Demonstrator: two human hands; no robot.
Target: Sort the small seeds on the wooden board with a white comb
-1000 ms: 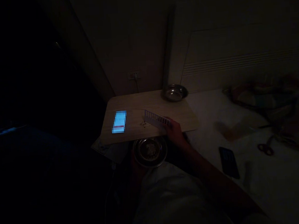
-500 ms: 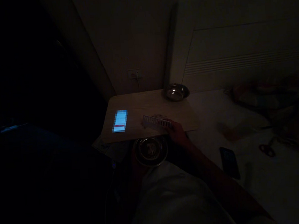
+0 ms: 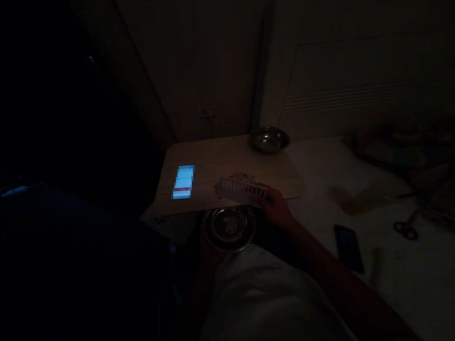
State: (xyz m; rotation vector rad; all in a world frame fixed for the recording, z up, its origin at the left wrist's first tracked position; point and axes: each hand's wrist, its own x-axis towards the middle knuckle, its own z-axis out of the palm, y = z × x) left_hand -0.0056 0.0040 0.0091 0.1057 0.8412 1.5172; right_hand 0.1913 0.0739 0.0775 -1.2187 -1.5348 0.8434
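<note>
At center frame, over a pale wooden tabletop (image 3: 207, 156), a right hand (image 3: 274, 203) grips one end of a slotted strip (image 3: 238, 188), the forearm slanting up from the lower right of the frame. Its fingers are closed around the strip's right end, while the free end points left among dark crumbs (image 3: 236, 177) scattered near the tabletop's front edge.

Just below that edge, a metal bowl (image 3: 220, 245) with a pale clump (image 3: 230, 224) inside sits in front of the wearer's light clothing (image 3: 259, 293). A left hand (image 3: 213, 250), deep in shadow, touches the bowl's lower left side; how far its fingers curl beneath cannot be told.

On the left of the tabletop lies a glowing phone (image 3: 183, 182), its screen blurred into blocks. A second metal bowl (image 3: 270, 140) stands at the far right corner, and behind, a wall outlet (image 3: 206, 111) has a plug and cord.

At the right of the frame, a dark phone (image 3: 349, 249) and a pair of scissors (image 3: 405, 230) rest on a white sheet (image 3: 380, 295), with a patterned cloth bundle (image 3: 397, 145), dim and hard to make out, toward the upper right.
</note>
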